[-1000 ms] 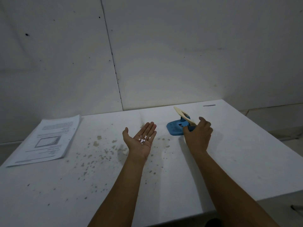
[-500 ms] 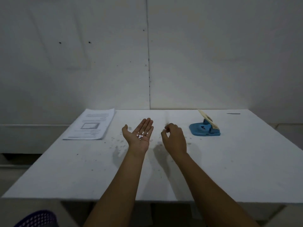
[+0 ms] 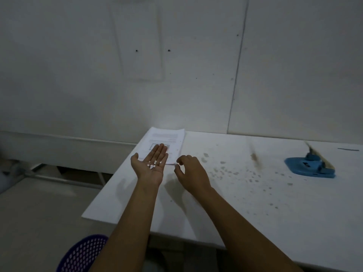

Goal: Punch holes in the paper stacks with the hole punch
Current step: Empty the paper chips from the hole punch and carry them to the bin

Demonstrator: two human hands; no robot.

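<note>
**Caller:** Purple plastic right at the bottom edge, a perforated basket [image 3: 82, 254] sitting low, below the near edge of the table [image 3: 245, 213], beside the left forearm.

**Analyst:** And both bare arms reach out over that white tabletop. Left hand [image 3: 152, 165] is palm up, fingers stretched flat and close together, thumb out to the side. It's above the table's left edge, near the far left corner.

**Caller:** Look at the palm! A little cluster of white paper dots [image 3: 152, 164] resting loose on it.

**Analyst:** Nothing gripped, just cradled. Right hand [image 3: 191, 173] is just beside it, knuckles up, fingers curled downward, thumb and forefinger bent toward each other with a narrow gap. Whether it pinches something tiny, I can't tell.

**Caller:** Beyond the hands, the paper stack [image 3: 167, 142] lies flat in the far left corner, printed side up. The left fingertips overlap its near part in this view; touching or hovering, I can't say.

**Analyst:** Across the middle of the tabletop, plenty of dull specks and stains [image 3: 235, 171].

**Caller:** And the hole punch [image 3: 310, 167]? Well apart from both hands, over by the far right side of the table. Blue base flat on the surface, pale lever raised at a slant.

**Analyst:** Slightly blurred, that one. Behind everything, a plain pale wall [image 3: 176, 65].
</note>
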